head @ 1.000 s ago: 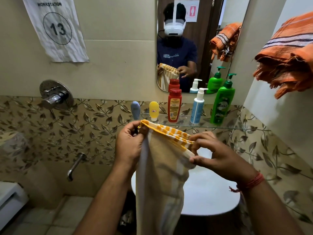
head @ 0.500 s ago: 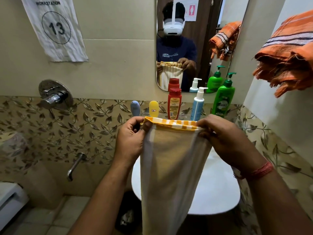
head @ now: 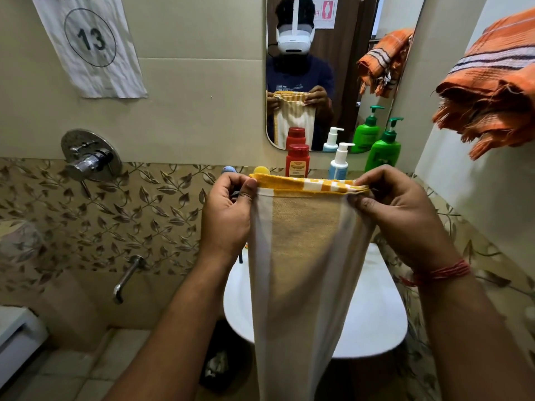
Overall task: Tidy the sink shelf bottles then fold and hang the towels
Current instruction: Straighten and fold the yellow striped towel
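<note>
Yellow-striped towel (head: 307, 256): top edge now drawn taut, left hand (head: 225, 215) and right hand (head: 405, 215) pinching its corners; fold squared, hanging pending.

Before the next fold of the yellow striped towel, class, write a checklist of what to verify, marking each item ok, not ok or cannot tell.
1. Left hand has a grip on the top corner of the yellow striped towel: ok.
2. Right hand pinches the other corner: ok.
3. Top edge level and taut: ok.
4. Towel hangs over the sink without creases: ok.
5. Bottom edges aligned: cannot tell, out of frame.
6. Free hanging space beside the orange towel: cannot tell.
</note>
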Available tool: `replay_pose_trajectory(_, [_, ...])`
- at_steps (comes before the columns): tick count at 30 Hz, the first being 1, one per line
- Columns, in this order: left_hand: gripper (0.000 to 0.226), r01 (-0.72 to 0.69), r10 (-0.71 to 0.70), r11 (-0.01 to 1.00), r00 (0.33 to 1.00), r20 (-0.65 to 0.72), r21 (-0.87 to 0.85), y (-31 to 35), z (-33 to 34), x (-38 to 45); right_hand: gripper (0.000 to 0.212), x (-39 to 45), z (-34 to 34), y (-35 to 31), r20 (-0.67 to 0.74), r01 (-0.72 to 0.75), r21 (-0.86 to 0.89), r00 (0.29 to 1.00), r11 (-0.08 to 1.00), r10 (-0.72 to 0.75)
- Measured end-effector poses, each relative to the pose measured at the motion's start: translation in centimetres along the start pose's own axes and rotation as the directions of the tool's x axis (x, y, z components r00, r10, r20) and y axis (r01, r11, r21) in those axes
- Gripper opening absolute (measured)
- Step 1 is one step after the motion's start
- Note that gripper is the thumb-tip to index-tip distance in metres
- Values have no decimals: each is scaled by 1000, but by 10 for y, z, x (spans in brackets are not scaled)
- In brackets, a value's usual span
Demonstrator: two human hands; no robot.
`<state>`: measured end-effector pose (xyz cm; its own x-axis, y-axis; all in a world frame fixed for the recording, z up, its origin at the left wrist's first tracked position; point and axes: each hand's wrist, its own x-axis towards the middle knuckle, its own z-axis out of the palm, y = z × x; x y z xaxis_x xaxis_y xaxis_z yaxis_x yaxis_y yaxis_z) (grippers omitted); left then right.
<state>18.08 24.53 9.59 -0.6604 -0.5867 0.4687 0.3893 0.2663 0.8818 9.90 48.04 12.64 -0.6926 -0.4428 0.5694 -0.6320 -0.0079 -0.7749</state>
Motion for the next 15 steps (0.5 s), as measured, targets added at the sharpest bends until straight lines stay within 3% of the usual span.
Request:
replay_pose_trajectory(5, [9, -68, 71, 995, 997, -44, 67, 12, 5, 3, 25, 8, -7, 5, -75, 64, 89, 996, 994, -58])
replay_pose_trajectory(7, [9, -101, 110, 990, 990, -91, 98, 19, 10, 8, 39, 5, -12, 13, -104, 90, 396, 993, 914, -53])
replay_pose_trajectory(9, [9, -112, 118, 992, 984, -130, 57, 29, 17, 12, 44, -13, 3, 29, 29, -94, 597, 995, 797, 96])
replay_pose_trajectory(11, [8, -105, 106, 994, 984, -142, 15, 36, 24, 16, 38, -37, 35, 48, 137, -295, 474, 956, 830, 261])
replay_pose_trajectory(13, [13, -20, 8, 994, 994, -107, -109, 34, 23, 22, 43, -46, 59, 53, 58, -341, 450, 933, 825, 355])
replay_pose_trajectory(15, [45, 227, -181, 903, 971, 155, -366, 28, 11, 21, 45, -41, 65, 49, 0, -300, 530, 935, 793, 354])
